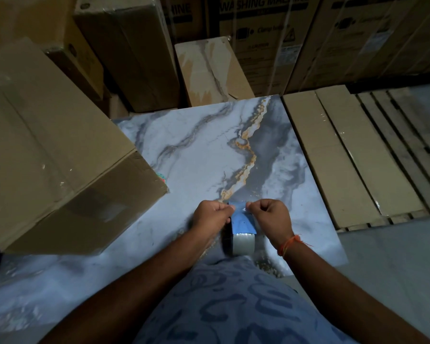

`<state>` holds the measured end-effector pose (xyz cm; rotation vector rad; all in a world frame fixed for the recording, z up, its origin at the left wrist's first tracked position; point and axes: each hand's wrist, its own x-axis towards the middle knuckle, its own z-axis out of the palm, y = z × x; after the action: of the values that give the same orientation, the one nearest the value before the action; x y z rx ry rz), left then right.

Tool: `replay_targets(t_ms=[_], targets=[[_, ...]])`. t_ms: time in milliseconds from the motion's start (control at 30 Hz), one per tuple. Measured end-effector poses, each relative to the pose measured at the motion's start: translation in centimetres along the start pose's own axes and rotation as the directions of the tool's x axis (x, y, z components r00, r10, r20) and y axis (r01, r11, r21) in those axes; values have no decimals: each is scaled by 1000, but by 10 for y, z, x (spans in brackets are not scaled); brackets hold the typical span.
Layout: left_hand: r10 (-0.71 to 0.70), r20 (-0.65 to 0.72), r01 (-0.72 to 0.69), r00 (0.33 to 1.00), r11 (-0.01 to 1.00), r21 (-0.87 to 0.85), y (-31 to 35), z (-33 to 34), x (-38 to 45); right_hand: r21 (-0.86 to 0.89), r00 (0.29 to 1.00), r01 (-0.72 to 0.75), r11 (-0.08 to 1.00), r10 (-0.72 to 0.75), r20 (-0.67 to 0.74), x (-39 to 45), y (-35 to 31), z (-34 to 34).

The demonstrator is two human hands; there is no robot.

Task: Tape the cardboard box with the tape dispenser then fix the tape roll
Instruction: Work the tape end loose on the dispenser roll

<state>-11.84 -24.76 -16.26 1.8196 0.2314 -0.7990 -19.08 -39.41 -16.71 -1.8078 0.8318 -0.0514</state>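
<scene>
A blue tape dispenser (242, 223) with a clear tape roll (242, 242) rests on the marbled surface (196, 157) just in front of my body. My left hand (212, 214) and my right hand (271, 214) are on either side of it. Each hand pinches one end of the clear tape strip (240, 208) stretched across the dispenser's far end. The big cardboard box (55, 150) stands at the left, tilted, with clear tape glinting on its top. Both hands are well to the right of it.
Stacked cartons (134, 50) and washing machine boxes (271, 33) wall off the far side. A torn box (209, 70) stands at the surface's far edge. Flat cardboard packs on a pallet (345, 150) lie along the right. An orange thread circles my right wrist.
</scene>
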Motion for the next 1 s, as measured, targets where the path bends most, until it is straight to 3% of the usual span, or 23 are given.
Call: replay_targets(t_ms=[200, 467, 800, 1000], targets=[[-71, -26, 72, 997, 997, 40, 4, 2, -1, -109, 996, -64, 992, 55, -77, -2, -3, 3], [-116, -60, 119, 992, 991, 57, 5, 3, 2, -176, 992, -110, 978, 98, -76, 0, -6, 9], [-202, -85, 204, 976, 979, 10, 8, 4, 0, -145, 991, -124, 982, 114, -72, -1, -4, 11], [-198, 33, 200, 980, 976, -88, 11, 8, 0, 16, 988, -150, 989, 150, -36, -5, -3, 10]])
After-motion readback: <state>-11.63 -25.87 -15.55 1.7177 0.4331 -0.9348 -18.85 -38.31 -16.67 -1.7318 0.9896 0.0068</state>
